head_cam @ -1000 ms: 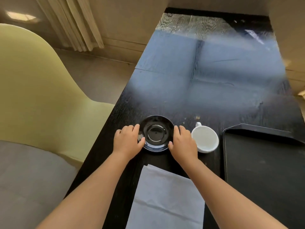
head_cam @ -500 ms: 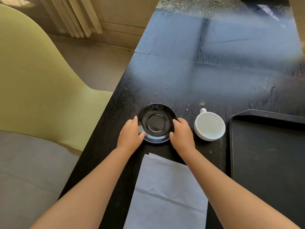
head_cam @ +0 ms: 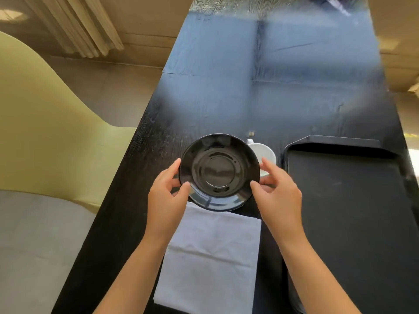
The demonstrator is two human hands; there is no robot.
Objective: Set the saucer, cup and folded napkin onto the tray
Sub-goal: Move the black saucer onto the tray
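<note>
A glossy black saucer is held up above the table, its near rim over the far edge of the napkin. My left hand grips its left rim and my right hand grips its right rim. Behind the saucer a white cup stands on the table, mostly hidden, with its handle pointing away. A pale folded napkin lies flat on the table between my forearms. The black tray lies to the right, with nothing on it.
The dark wooden table runs away from me, narrow, with its left edge close to my left arm. A yellow-green chair with a grey seat stands to the left. Curtains hang at the far left.
Both hands have closed on the saucer's rim and lifted it off the table, bringing it nearer and slightly right, so it now covers most of the cup.
</note>
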